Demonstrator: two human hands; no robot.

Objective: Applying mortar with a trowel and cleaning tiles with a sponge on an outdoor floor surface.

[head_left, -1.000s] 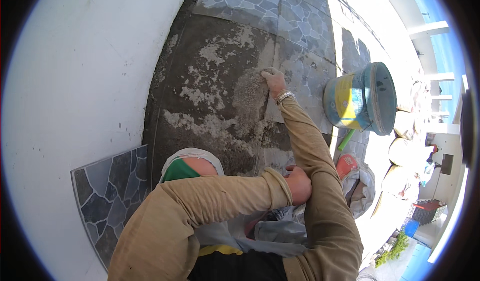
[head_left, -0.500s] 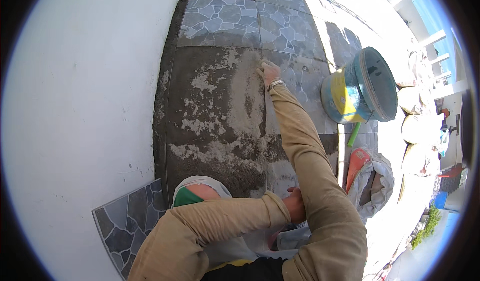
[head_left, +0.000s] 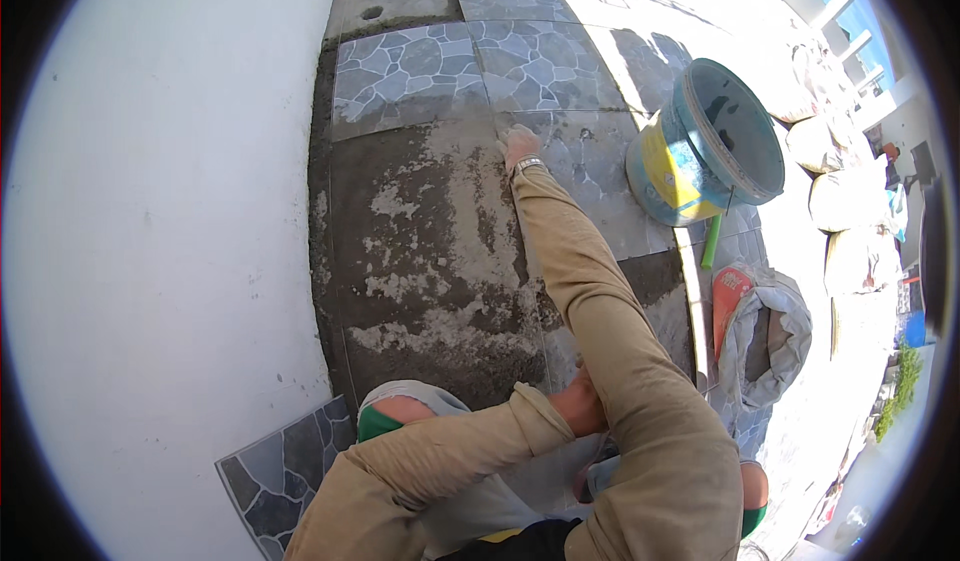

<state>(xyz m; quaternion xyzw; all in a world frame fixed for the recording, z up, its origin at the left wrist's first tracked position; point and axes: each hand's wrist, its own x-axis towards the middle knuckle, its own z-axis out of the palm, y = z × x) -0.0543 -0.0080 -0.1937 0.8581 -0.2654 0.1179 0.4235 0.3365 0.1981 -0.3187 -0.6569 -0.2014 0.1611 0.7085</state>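
Observation:
My right hand (head_left: 520,145) reaches far forward, low over the edge where a laid grey stone-pattern tile (head_left: 590,181) meets the bed of damp grey mortar (head_left: 405,231). Its fingers are curled together; whatever they may hold is too small to make out. A watch (head_left: 528,164) circles that wrist. My left hand (head_left: 583,406) is by my right forearm, which hides its fingers. The mortar is patchy, with pale dry powder strewn over the darker layer. Beyond it lies another stone-pattern tile (head_left: 410,66), its near part smeared with mortar.
A blue bucket (head_left: 675,166) with a yellow label stands on tiles to the right, a green handle (head_left: 712,241) beside it. Closer is an open sack (head_left: 778,346). A loose tile (head_left: 285,476) leans near the white wall (head_left: 180,221) on the left. Filled sacks (head_left: 845,201) line the far right.
The view has shifted and turned slightly. My right hand has edged a little farther forward along the tile's edge, still curled. My left hand stays by the right forearm.

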